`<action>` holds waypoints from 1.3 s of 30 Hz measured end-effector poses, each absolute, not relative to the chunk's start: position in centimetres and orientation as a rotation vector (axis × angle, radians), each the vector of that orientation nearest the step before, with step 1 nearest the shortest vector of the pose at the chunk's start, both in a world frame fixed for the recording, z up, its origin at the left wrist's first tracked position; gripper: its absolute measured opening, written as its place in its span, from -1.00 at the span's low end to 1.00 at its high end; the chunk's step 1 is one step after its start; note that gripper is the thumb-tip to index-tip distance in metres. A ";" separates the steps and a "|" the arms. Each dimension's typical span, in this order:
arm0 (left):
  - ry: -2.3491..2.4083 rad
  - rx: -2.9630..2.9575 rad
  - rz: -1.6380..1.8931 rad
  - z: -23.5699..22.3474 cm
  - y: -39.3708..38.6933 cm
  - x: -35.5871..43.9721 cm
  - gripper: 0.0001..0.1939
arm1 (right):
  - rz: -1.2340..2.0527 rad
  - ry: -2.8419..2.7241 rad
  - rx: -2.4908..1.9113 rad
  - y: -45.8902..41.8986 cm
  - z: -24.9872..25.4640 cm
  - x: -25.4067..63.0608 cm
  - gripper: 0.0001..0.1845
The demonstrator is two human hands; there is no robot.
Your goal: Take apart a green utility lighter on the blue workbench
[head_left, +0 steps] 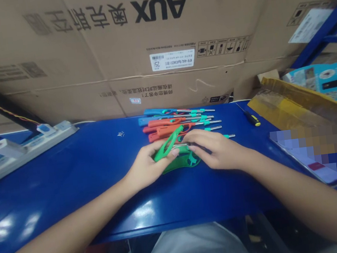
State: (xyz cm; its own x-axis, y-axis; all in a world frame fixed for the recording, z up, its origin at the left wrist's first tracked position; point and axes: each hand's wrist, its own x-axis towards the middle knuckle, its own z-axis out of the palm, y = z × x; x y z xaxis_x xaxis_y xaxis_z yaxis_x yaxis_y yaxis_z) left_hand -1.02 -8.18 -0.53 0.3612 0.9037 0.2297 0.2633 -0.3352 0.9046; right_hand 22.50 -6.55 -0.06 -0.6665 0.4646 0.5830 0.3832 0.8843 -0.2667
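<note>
Head view: a green plastic utility lighter (168, 146) is held low over the blue workbench (105, 215), its loop handle clasped by the left hand (147, 165). Its metal shaft (182, 144) is pinched by the right hand (219, 149). A green plastic piece (184, 162) lies beneath. Orange and blue lighters (168, 122) are lined up just beyond; a screwdriver (252, 119) lies off to the right.

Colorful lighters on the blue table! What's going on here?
A person is holding a green long-nosed lighter in their left hand, and their right hand is at its metal tip end. More green plastic lies under the hands. Orange and blue lighters lie side by side just beyond on the blue workbench, near a yellow-handled screwdriver.
</note>
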 end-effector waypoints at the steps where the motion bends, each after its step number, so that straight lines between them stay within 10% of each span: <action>1: 1.035 1.799 0.997 -0.4 -8.2 -1.1 -0.70 | 0.161 -2.369 -0.598 -6.6 -0.1 22.5 -0.79; 20: 1.179 2.085 1.130 -0.5 -9.3 -1.2 -0.89 | 0.106 -2.465 -0.773 -7.6 -0.4 21.9 -0.75; 39: 1.249 2.214 1.188 -0.4 -9.1 -1.7 -0.94 | 0.886 -2.293 -0.847 -8.3 1.3 21.4 -0.80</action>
